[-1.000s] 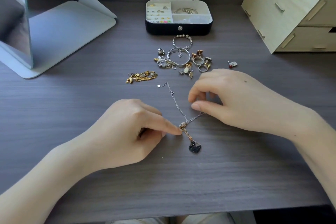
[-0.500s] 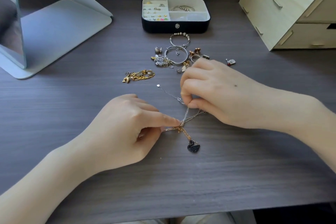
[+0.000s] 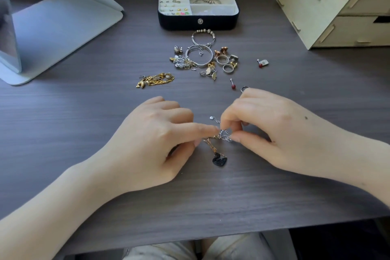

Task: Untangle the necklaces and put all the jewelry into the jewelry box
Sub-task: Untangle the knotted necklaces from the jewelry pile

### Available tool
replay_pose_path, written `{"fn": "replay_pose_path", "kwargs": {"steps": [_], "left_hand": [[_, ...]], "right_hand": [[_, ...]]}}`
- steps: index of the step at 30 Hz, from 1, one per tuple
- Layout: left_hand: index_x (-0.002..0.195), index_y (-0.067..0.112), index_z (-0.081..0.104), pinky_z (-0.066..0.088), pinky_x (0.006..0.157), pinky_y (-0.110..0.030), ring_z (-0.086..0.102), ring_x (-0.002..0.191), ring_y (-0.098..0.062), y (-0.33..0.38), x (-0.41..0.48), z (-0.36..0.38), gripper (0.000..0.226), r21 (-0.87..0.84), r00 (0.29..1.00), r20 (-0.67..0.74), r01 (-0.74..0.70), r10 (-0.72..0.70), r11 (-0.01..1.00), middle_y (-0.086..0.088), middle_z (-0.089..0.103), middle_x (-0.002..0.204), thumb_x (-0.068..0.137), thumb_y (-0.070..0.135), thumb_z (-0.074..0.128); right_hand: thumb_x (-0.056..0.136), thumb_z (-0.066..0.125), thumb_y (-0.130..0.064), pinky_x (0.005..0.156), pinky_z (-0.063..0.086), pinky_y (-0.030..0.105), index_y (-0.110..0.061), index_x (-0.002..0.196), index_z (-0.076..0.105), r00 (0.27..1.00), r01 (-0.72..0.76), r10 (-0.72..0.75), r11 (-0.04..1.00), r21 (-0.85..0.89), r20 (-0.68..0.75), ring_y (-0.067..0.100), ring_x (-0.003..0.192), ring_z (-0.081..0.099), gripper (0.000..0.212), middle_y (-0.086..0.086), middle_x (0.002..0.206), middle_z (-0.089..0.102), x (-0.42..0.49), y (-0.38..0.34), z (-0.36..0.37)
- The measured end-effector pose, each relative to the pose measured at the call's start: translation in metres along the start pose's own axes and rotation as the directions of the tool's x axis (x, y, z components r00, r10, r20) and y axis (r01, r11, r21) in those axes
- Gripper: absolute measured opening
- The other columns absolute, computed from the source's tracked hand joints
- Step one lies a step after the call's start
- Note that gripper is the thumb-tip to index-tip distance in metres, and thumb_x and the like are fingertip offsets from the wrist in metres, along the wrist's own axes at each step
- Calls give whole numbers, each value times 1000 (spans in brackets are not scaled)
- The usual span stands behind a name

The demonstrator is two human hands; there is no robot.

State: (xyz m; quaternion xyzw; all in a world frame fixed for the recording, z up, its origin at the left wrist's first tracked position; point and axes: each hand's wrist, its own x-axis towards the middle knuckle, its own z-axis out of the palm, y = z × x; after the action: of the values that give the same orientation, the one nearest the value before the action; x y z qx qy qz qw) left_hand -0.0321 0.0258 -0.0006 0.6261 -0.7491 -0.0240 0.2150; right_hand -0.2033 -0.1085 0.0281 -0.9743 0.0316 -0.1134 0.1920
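Your left hand (image 3: 152,143) and right hand (image 3: 270,131) pinch the knotted silver and rose-gold necklace chains (image 3: 224,136) low over the tabletop (image 3: 84,122). The knot isn't free yet, and silver rings and bangles (image 3: 200,57) wait outside the black jewelry box (image 3: 198,21).

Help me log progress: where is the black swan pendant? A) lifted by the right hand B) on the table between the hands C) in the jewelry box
B: the black swan pendant lies on the table, near the tangled chains pinched by left hand and right hand.
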Motion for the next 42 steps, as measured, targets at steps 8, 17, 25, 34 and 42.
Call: {"fn": "replay_pose_path", "kwargs": {"steps": [8,17,25,34,42], "left_hand": [[101,25,73,37,53,-33,40,57,-19,1,-1,-1,27,-42,996,9,-91,91,995,5,49,64,88,18,50],[97,26,74,35,53,-32,34,57,-13,-2,-2,-1,27,-76,995,-14,-99,99,992,6,47,62,87,17,50],[98,26,75,36,51,-33,37,53,-17,-3,-2,-2,29,-94,995,-18,-96,95,991,6,48,58,86,16,51],[95,23,75,39,51,-35,42,54,-19,-2,-2,-2,28,-92,996,-5,-92,91,992,6,52,59,85,14,51],[88,24,75,38,53,-34,41,55,-17,-1,-3,-4,26,-117,996,-8,-89,89,989,7,52,60,84,13,52]], "right_hand": [[79,48,-45,65,40,22,-33,86,61,973,-161,157,987,13,167,6,64,51,19,-19,64,55,-12,-5,-19],[77,57,-51,58,33,15,-31,73,58,904,-417,423,905,-86,67,-1,56,45,21,-15,58,52,4,-14,-6],[91,46,-33,66,30,27,-30,83,45,901,-401,420,902,-161,107,11,71,39,9,-14,63,39,4,-23,0],[86,44,-37,69,39,29,-31,77,47,776,-620,629,775,-127,45,14,72,49,11,-13,65,48,-20,-33,-16],[81,56,-33,50,40,28,-24,66,56,833,-553,511,766,-329,-212,23,59,57,17,-10,58,56,-19,-33,-8]]}}
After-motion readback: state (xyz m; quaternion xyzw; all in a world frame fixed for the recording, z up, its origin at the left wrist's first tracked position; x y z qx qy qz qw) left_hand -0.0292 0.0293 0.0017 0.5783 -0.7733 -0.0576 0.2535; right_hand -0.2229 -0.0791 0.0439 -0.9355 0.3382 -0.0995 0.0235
